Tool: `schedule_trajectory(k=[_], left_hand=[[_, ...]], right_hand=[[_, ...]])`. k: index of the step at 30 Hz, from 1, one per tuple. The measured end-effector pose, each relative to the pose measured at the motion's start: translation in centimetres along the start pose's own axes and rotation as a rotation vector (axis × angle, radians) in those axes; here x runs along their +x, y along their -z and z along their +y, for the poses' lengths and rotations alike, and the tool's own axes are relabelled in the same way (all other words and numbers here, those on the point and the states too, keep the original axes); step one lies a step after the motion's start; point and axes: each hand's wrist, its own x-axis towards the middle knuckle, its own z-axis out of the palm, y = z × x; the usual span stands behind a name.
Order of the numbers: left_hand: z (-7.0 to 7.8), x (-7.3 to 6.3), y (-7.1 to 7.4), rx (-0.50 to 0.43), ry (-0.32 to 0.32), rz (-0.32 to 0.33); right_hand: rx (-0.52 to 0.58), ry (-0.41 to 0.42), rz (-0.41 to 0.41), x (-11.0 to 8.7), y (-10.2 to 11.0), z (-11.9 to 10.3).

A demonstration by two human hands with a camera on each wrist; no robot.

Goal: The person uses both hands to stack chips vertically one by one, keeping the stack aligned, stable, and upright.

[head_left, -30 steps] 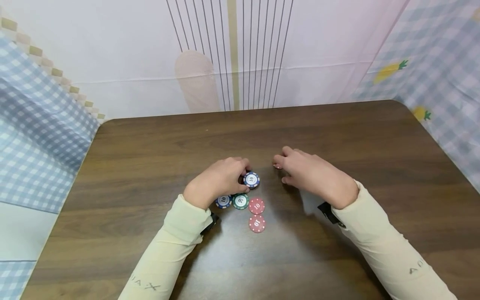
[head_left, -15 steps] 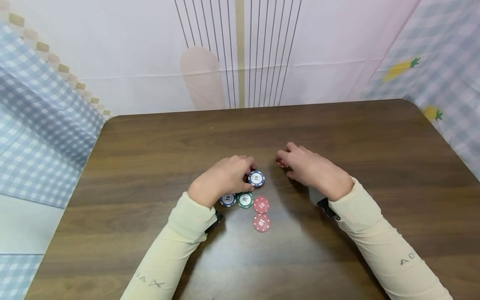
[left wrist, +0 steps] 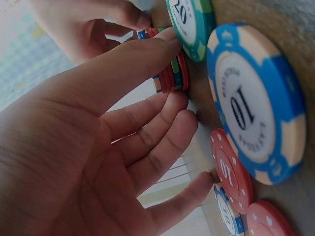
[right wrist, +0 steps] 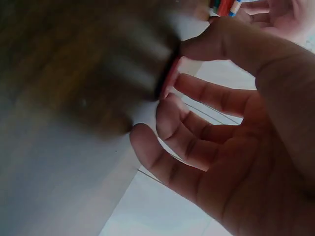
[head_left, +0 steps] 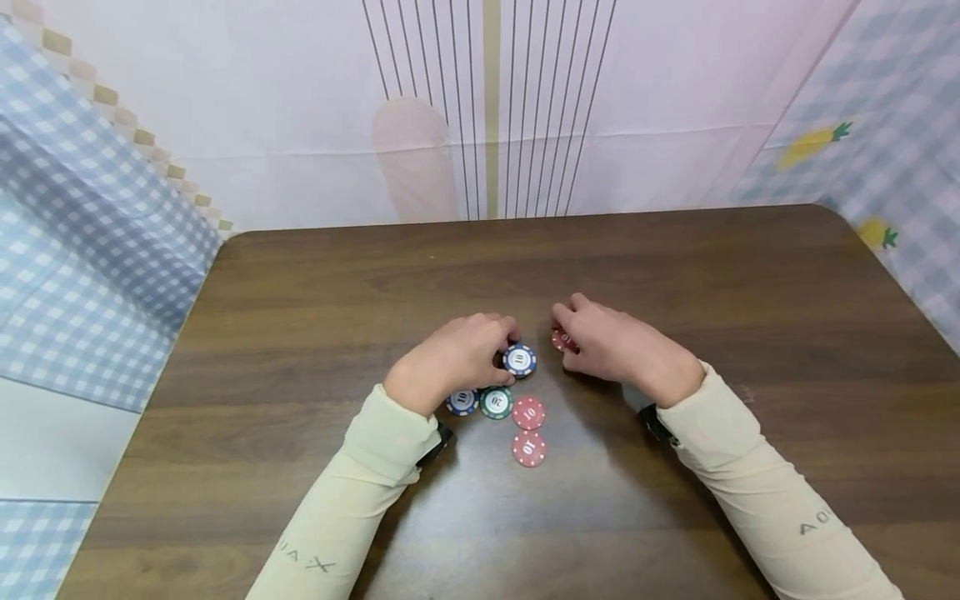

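Note:
My left hand (head_left: 457, 354) curls round a short stack of poker chips; its top chip is a blue poker chip (head_left: 519, 360) marked 10. In the left wrist view, red and green edges of the poker chip stack (left wrist: 172, 78) show between thumb and fingers. To its right, my right hand (head_left: 618, 346) has thumb and fingertips at opposite edges of a red poker chip (head_left: 561, 339), partly covered by the hand. That red chip (right wrist: 171, 78) appears edge-on between the fingertips in the right wrist view.
In front of the stack, a blue chip (head_left: 462, 402), a green chip (head_left: 497, 403) marked 20 and a red chip (head_left: 528, 412) lie in a row. Another red chip (head_left: 529, 448) lies nearer. The left wrist view reveals more chips beneath the left hand. All lie on a wooden table (head_left: 337, 283).
The right thumb has closed in on the red chip, which has slid slightly nearer the stack. The left hand keeps its hold. The head view has shifted a little.

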Motion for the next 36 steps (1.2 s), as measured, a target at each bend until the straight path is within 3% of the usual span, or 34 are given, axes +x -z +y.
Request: schedule_trajectory(k=[6, 13, 18, 27, 36], left_hand=[[0.1, 0.1, 0.0, 0.009, -0.002, 0.001], [0.0, 0.4, 0.0, 0.025, -0.032, 0.023], [-0.3, 0.2, 0.0, -0.004, -0.013, 0.029], [-0.8, -0.1, 0.1, -0.051, 0.016, 0.002], [-0.7, 0.1, 0.1, 0.002, 0.019, -0.020]], right_hand=[[0.008, 0.011, 0.073, -0.3, 0.1, -1.0], [-0.031, 0.132, 0.187, -0.9, 0.0, -3.6], [-0.053, 0.184, 0.234, -0.8, -0.4, -5.0], [-0.123, 0.228, 0.319, -0.1, -1.8, -5.2], [-0.119, 0.223, 0.296, -0.1, -2.2, -5.3]])
